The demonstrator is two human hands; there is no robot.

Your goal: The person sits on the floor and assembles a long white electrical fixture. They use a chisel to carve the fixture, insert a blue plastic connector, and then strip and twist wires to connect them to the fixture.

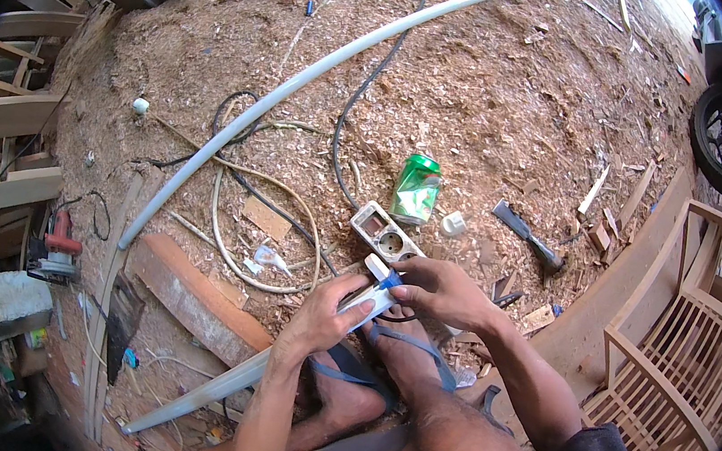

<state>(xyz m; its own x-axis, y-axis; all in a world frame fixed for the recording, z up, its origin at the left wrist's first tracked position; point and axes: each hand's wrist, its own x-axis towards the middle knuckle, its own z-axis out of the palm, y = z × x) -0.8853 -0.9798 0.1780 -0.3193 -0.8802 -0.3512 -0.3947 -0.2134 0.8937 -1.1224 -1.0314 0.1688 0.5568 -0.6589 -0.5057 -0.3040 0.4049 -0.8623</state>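
A long whitish plastic pipe slants up from the lower left, and its far end lies between my hands. My left hand is closed around the pipe near that end. My right hand has its fingers and thumb closed at a small blue piece on the pipe's end; its exact kind I cannot make out. A pale, tapered tip sticks out beside the blue piece. Just beyond my hands is a white power strip with round sockets, partly covered by them.
A crumpled green can, a white cap-like piece and a chisel-like tool lie on wood shavings. Left are a second pipe, tangled cables, a wood plank and a red power tool. Slatted wooden furniture stands right.
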